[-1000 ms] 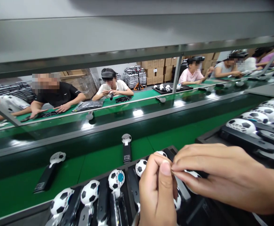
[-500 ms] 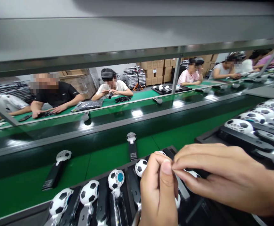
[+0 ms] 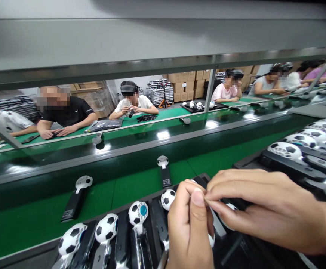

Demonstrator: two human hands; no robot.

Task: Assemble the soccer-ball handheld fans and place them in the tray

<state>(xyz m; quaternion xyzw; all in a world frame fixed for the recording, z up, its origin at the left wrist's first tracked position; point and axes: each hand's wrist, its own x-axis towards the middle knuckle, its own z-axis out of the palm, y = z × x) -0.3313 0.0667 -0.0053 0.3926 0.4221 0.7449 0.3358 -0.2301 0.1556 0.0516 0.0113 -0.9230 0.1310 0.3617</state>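
Observation:
My left hand (image 3: 192, 228) is closed, thumb pressed against the bent forefinger, above a black tray of football-headed devices. From the right, my right hand (image 3: 269, 209) meets it, thumb and fingertips pinched together. Whatever lies between the fingertips is too small or hidden to make out. Beneath and left of my hands are devices with black handles and black-and-white ball heads, one of them a ball head with a blue disc (image 3: 138, 213). A ball head (image 3: 168, 199) shows just beside my left hand.
Two devices, one left (image 3: 77, 198) and one nearer the middle (image 3: 163, 172), lie on the green belt (image 3: 129, 183). Another full tray (image 3: 244, 162) stands at the right. A grey beam (image 3: 151, 41) crosses overhead. Several people sit across the line.
The two devices on the near green belt have shifted right, while those on the far belt have moved slightly left. My hands have hardly moved and stay pinched together.

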